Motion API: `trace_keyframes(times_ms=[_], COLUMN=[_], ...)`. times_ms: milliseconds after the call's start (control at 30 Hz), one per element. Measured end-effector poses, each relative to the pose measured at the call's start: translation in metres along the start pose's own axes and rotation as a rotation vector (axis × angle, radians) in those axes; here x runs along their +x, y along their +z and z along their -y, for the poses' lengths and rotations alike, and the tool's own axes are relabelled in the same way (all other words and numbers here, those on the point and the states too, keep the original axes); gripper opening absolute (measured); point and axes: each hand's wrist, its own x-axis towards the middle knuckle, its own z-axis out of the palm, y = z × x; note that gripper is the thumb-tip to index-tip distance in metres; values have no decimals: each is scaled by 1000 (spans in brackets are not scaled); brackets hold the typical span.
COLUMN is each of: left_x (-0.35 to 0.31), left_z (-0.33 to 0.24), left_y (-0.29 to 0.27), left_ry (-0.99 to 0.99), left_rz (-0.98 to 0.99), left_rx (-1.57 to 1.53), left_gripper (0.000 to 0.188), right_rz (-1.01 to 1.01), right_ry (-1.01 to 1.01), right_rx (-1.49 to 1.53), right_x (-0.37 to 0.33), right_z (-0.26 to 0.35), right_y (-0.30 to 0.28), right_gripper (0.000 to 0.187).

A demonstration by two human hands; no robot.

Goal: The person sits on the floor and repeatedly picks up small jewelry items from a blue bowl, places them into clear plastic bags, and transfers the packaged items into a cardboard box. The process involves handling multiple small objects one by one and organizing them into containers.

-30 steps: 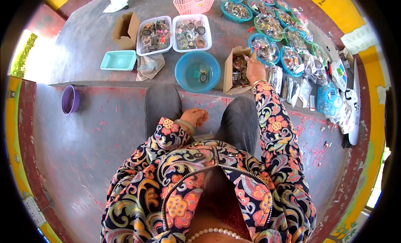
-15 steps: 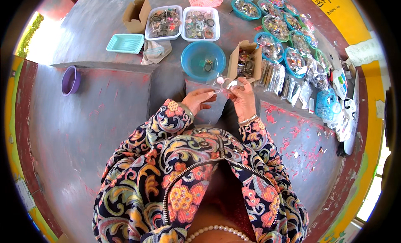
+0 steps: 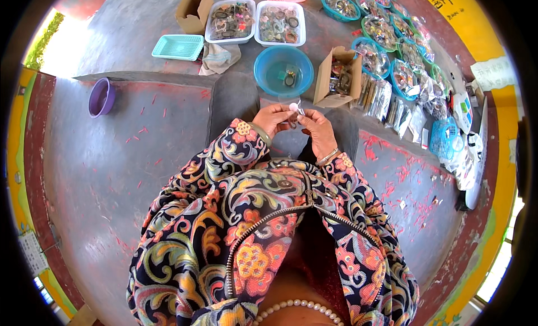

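My left hand [image 3: 271,119] and my right hand [image 3: 319,131] meet above my knees with their fingers pinched together. Between their fingertips is a small clear plastic bag [image 3: 300,105] with a round pale spot near its top. Whatever sits inside the bag is mostly hidden by my fingers. Just beyond the hands stands a translucent blue basin [image 3: 263,74], holding a dark ring-shaped item and a small green piece. To the right of the basin, an open cardboard box [image 3: 323,82] is full of small bagged items.
Two white trays [image 3: 257,23] of bagged trinkets stand at the back, beside a turquoise basket [image 3: 178,47] and a grey cloth [image 3: 219,59]. Several filled baskets [image 3: 374,57] and bundles of plastic packets [image 3: 372,97] crowd the right. A purple basin [image 3: 101,97] sits at left.
My hands have come together; the left has moved right, to the right hand. The bag, earlier stretched out flat between them, is now gathered at the fingertips. The whole view has shifted slightly.
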Motion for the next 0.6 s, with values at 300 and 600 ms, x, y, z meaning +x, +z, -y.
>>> trace_keyframes(times_ms=[300, 600], left_x=[1, 1], left_z=[2, 3], left_y=[5, 8], left_ry=[-26, -41], left_rz=[147, 121], left_rx=[42, 62], left_gripper=[24, 26], right_rz=[-6, -122], right_ry=[-77, -187], right_rx=[34, -77], right_x=[8, 4], right_z=[-13, -13], right_y=[-12, -1], right_gripper=[14, 11])
